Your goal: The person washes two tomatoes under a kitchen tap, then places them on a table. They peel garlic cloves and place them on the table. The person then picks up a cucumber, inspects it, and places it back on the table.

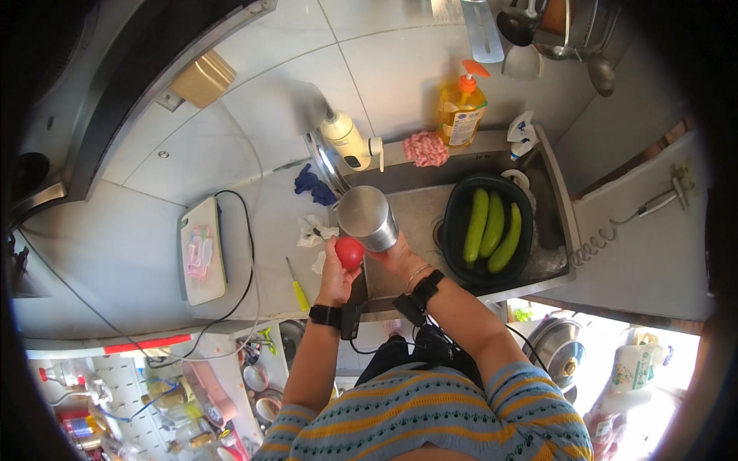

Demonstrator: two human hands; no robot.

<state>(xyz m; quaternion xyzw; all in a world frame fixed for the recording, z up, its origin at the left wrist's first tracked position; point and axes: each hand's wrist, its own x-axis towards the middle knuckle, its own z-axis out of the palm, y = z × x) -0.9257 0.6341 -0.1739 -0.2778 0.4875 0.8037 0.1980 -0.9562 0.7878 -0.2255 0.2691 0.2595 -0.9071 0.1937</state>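
Note:
My left hand (pixel 339 279) holds a round red lid or ball-like object (pixel 349 253); which of these it is, I cannot tell. Right beside it, my right hand (pixel 400 256) grips a silvery metal cylinder (pixel 369 218) from below, over the left edge of the sink. Several long green squashes (pixel 493 227) lie in a dark green basin (pixel 455 262) in the sink, right of my hands. A screwdriver with a yellow-green handle (pixel 300 295) rests on the counter at the left, near a crumpled white tissue (pixel 311 230).
Behind the sink (pixel 412 216) stand a cream tap heater (pixel 349 141), a pink checked cloth (pixel 425 148) and an orange-topped soap bottle (pixel 462 109). A blue cloth (pixel 312 185) lies left of the tap. Farther left are a white cutting board (pixel 197 253) and a black cable (pixel 252 248).

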